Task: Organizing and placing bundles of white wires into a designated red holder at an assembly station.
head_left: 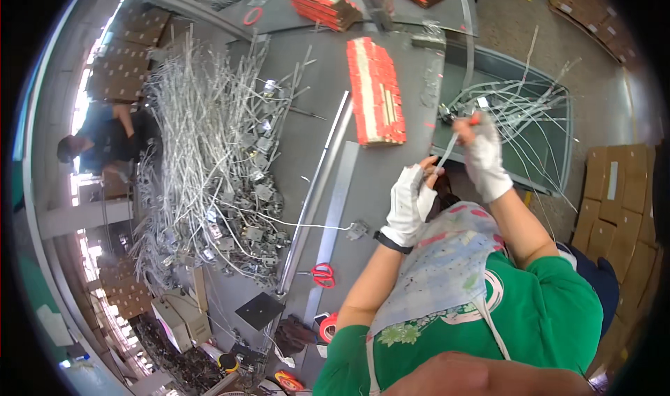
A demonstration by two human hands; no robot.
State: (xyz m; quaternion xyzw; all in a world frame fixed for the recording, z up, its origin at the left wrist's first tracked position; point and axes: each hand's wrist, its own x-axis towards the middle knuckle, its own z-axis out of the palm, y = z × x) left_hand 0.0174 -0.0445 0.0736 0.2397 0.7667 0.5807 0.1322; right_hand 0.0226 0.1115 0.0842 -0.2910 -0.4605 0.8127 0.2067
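The left hand [410, 204], in a white fingerless glove, pinches the lower end of a thin white cable [447, 149]. The right hand [483, 155], gloved alike, grips the same cable higher up, fist closed, at the worktop's right edge. Just beyond it, a green bin [551, 127] holds a loose bundle of finished cables. On the grey worktop [328, 103] lie one block of red-and-white strips [375, 92], one pair of red-handled scissors [322, 275] near the front edge, and a big tangled heap of cables [209, 165] at the left.
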